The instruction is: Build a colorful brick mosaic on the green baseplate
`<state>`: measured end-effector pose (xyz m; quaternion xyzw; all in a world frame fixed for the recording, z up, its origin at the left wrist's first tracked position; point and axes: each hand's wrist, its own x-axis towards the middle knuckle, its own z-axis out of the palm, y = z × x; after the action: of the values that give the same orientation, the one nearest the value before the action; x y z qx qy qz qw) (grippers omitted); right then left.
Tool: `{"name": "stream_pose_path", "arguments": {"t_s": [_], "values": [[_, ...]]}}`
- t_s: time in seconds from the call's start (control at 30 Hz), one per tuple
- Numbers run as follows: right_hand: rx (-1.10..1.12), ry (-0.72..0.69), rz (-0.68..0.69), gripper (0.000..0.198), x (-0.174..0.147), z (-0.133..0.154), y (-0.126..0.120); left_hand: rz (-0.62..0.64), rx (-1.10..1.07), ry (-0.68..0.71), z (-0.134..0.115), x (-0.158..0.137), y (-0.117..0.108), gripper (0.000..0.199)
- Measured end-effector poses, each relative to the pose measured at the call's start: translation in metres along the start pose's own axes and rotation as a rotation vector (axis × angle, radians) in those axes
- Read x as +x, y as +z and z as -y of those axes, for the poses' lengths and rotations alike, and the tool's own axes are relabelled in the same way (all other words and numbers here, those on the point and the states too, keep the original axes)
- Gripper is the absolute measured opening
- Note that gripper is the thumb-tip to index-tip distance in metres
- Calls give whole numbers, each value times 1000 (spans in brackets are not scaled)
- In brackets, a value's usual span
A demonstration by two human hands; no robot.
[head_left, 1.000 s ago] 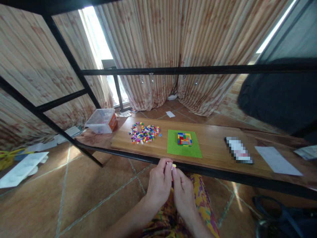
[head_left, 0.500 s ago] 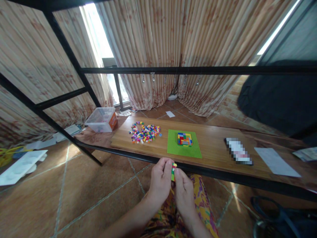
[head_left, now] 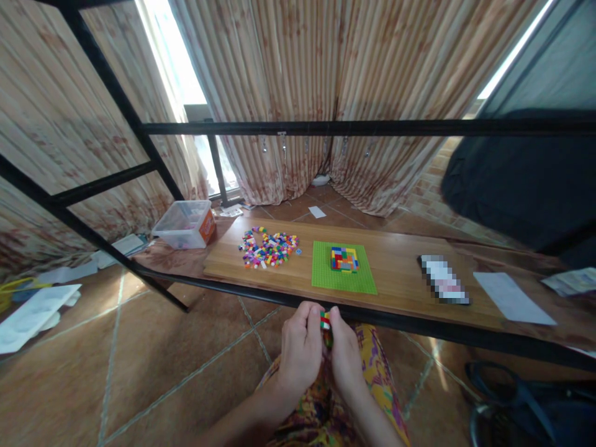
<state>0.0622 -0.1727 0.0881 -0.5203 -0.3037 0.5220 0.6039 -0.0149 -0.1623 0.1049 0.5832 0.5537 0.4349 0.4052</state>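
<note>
Between my two hands is a small block of joined toy bricks (head_left: 325, 321) in green, red, white and yellow. My left hand (head_left: 302, 341) grips its left side, and my right hand (head_left: 343, 347) presses on its right side. Fingers cover much of the piece. Both hands are above my lap, just in front of the board's near edge. Beyond them a green baseplate (head_left: 321, 267) lies on the wooden board, carrying a low square build of multicoloured bricks (head_left: 344, 259). To its left spreads a pile of loose small bricks (head_left: 270, 249).
A clear plastic box (head_left: 184, 226) stands left of the wooden board (head_left: 395, 267). On the right lie a pixelated phone-like object (head_left: 443, 279) and a white paper sheet (head_left: 514, 298). A black metal rail (head_left: 307, 128) crosses beyond the board; another bar runs along the near edge.
The brick piece has been turned in my hands, so a different face shows, and my right thumb has moved up beside it. The view has shifted slightly.
</note>
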Motion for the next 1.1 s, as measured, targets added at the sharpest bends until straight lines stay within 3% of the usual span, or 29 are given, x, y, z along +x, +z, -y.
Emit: {"name": "stream_pose_path", "arguments": {"t_s": [0.1, 0.23, 0.47, 0.63, 0.77, 0.87, 0.93, 1.1], "values": [[-153, -70, 28, 46, 3, -3, -4, -16, 69, 69, 0, 0, 1, 35], [-174, -76, 31, 46, 5, -10, -7, 2, 20, 61, 5, 3, 4, 35], [204, 187, 15, 40, 4, -13, -4, 94, -445, -261, 8, 11, 9, 34], [435, 352, 123, 33, 18, -13, -7, 66, -756, -371, 11, 22, 1, 32], [471, 400, 131, 19, 45, -17, -8, 67, -955, -553, 26, 36, -12, 33], [333, 384, 91, 13, 77, -18, -3, 1, -985, -636, 38, 49, -24, 27], [163, 255, 100, 11, 103, -19, 4, -43, -928, -635, 45, 57, -30, 24], [-27, 88, 59, 11, 177, -28, 29, -122, -696, -505, 65, 84, -38, 32]]}}
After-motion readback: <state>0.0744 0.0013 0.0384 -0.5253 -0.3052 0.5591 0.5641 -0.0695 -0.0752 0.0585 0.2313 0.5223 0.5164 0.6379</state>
